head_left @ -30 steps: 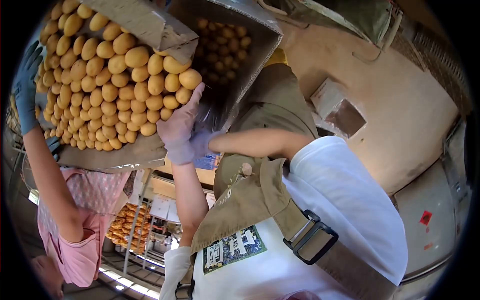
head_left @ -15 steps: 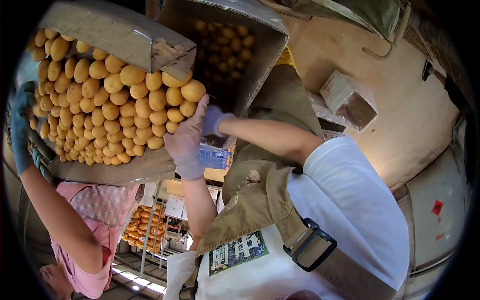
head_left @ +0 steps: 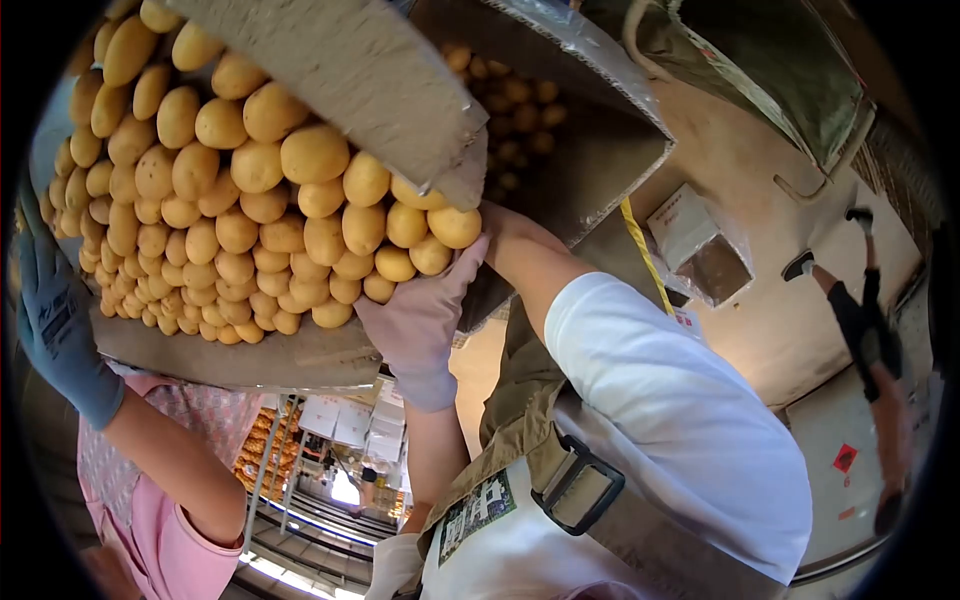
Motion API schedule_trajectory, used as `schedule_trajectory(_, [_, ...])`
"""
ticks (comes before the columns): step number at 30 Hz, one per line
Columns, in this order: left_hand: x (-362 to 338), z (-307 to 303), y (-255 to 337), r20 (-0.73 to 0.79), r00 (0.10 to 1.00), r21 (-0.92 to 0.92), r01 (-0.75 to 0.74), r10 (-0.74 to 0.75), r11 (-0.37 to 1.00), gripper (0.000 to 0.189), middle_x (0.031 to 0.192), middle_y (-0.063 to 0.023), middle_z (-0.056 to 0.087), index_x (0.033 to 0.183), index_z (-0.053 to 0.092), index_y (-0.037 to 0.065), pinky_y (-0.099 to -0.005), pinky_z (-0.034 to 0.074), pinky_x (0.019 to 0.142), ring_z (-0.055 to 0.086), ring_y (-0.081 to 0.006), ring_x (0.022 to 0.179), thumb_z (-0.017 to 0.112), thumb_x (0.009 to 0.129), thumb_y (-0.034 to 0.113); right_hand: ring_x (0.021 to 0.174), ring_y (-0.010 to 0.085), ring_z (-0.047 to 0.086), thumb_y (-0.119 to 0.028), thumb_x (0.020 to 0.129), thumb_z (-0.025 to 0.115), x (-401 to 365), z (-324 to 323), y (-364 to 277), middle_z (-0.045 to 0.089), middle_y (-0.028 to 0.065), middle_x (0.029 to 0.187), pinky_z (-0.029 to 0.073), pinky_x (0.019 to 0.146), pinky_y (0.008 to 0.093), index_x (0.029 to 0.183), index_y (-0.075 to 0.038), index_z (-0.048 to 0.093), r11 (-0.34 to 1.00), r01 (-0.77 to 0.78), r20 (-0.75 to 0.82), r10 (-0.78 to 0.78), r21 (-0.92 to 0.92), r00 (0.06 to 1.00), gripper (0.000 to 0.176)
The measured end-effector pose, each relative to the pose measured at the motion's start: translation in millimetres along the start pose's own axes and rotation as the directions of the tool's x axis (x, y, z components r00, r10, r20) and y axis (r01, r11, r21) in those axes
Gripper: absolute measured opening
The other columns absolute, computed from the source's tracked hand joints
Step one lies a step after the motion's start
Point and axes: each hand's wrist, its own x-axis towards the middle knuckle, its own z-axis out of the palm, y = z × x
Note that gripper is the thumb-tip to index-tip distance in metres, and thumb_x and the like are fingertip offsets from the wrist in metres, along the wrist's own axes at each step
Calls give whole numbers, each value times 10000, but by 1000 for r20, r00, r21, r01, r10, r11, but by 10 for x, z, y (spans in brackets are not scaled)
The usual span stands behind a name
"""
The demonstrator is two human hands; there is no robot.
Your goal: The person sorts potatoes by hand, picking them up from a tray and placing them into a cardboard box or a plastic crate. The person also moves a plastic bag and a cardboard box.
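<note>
Left hand (head_left: 420, 315) apparently cupped against produce (head_left: 238, 230).

Right hand: hidden behind yellow produce (head_left: 240, 230) and cardboard flap (head_left: 380, 90).
Left hand (head_left: 420, 325): fingers mostly concealed by produce.
Co-worker's gloved hand (head_left: 65, 335): fingertips lost in dark margin.
Box (head_left: 605, 140): cut off by upper edge.
Distant person (head_left: 878, 345): blurred.
Chest print (head_left: 475, 515): illegible.

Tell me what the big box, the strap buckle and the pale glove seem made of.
Big box: matte brown corrugated cardboard, judging by its ribbed cut edge.
Buckle: probably moulded plastic; smooth, black, faintly glossy.
Pale glove: thin rubber or fabric, perhaps; its matte, creased surface doesn't settle which.
</note>
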Motion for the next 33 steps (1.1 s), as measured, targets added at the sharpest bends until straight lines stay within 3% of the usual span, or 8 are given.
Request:
schedule_trajectory(6, [3,198,-105,365,862,862,-456,352,222,710,1401,-135,499,1426,331,-43,-370,386,1098,504,-210,1265,708,885,220,946,217,660,-271,820,689,-177,-188,204,681,75,1037,542,833,338,1135,-99,674,998,24,53,-20,-64,998,359])
schedule_trajectory(11, [-105,458,-33,72,982,212,-186,174,960,881,1360,-105,565,1394,360,-23,-361,452,1054,560,-191,1205,892,713,150,903,192,661,-252,817,705,-263,-869,-90,678,49,1002,549,811,317,1139,-93,663,995,74,179,-62,-62,982,362])
schedule_trajectory(17, [-57,207,-58,360,776,864,-487,518,127,1103,1465,-82,448,1446,300,44,-416,391,1104,467,-200,1300,956,601,314,883,162,661,-211,835,702,-1258,-1652,177,667,40,1036,561,798,306,1179,-81,623,717,-202,471,-197,668,860,376])
schedule_trajectory(22, [-80,-40,-55,466,884,-349,132,50,928,1065,1614,-116,229,1552,199,133,-569,261,1175,214,-328,1483,601,779,745,1013,194,651,-108,864,644,-2056,-2054,247,577,105,1302,565,876,353,1283,-60,511,145,-236,277,-504,961,818,442])
schedule_trajectory(25, [-89,45,-39,445,845,-19,-324,298,946,992,1624,-120,188,1546,168,118,-576,250,1185,230,-352,1476,537,839,709,1179,251,605,-13,835,613,-2245,-2152,56,540,122,1357,530,980,383,1329,-55,484,99,-92,131,-524,991,841,512])
schedule_trajectory(27, [-295,261,10,393,782,879,-474,484,52,1051,1535,-49,401,1473,351,110,-438,308,1154,371,-227,1404,808,678,622,1199,262,597,-1,840,602,-2330,-2200,-112,535,122,1363,517,1006,394,1341,-58,478,114,28,36,-522,993,852,520])
schedule_trajectory(30, [-181,96,-31,327,876,55,-392,354,918,1012,1593,-92,259,1537,206,146,-611,258,1136,252,-332,1456,559,781,720,1174,279,614,15,850,580,-2393,-2268,-327,534,117,1348,503,1036,404,1334,-62,483,162,157,-47,-536,974,843,500])
schedule_trajectory(33, [-83,-26,-50,350,914,-548,20,207,836,1032,1640,-111,154,1583,132,189,-770,202,1077,151,-413,1493,321,812,849,1032,254,666,-119,934,587,-2462,-2350,-557,598,116,1213,546,953,364,1297,-72,501,175,128,-8,-562,976,827,376])
